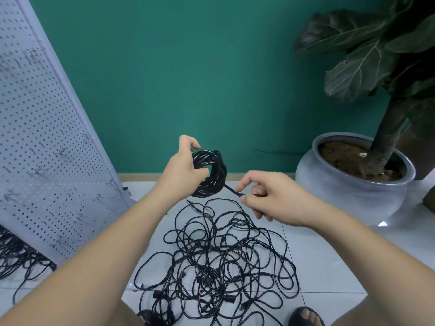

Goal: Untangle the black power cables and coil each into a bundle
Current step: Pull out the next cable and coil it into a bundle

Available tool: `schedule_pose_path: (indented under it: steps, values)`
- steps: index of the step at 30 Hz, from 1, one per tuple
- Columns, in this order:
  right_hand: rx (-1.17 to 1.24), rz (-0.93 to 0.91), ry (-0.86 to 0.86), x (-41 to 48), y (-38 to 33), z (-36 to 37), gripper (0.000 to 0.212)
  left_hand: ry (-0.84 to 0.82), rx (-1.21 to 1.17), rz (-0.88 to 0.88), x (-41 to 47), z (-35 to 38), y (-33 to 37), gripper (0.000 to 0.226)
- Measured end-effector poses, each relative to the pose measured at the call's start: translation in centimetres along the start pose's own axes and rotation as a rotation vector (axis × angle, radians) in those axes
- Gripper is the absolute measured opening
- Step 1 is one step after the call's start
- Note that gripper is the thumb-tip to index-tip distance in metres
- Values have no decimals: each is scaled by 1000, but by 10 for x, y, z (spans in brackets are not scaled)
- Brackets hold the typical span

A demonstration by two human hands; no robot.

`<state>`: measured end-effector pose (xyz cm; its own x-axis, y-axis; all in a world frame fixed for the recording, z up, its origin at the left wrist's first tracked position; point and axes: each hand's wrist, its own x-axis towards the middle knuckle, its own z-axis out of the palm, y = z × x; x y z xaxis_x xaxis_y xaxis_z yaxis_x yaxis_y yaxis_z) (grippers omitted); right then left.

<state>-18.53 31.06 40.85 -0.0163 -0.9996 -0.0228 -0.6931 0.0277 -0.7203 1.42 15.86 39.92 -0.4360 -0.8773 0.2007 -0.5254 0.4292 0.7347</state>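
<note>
My left hand (182, 168) grips a coiled black cable bundle (213, 175) held up above the floor, thumb through its middle. A short tail of that cable runs from the bundle's lower right to my right hand (270, 196), which pinches its end (235, 191) between thumb and fingers. Below both hands a large tangle of black power cables (219, 262) lies spread on the pale tiled floor, with several plugs showing near its bottom edge.
A white pegboard panel (47, 149) leans at the left, with more black cables (18, 260) under its lower edge. A grey pot (348, 191) with a large-leafed plant stands at the right against the green wall. A sandalled foot (306, 316) shows at the bottom.
</note>
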Motion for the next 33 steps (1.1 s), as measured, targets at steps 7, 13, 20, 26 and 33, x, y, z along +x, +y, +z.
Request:
schedule_pose_path:
  steps: [7, 13, 20, 26, 33]
  values:
    - [460, -104, 121, -10, -18, -11, 13, 15, 53, 112, -1, 17, 12, 47]
    - [619, -221, -88, 4, -14, 0, 30, -81, 9, 61, -7, 29, 13, 52]
    - [30, -280, 185, 21, 5, 6, 13, -173, -171, 9, -15, 29, 16, 55]
    - [-239, -209, 172, 23, 10, 1, 13, -171, -293, -48, -13, 21, 14, 58]
    - [-393, -115, 244, 26, 7, 13, 20, -167, -442, -81, -13, 15, 19, 59]
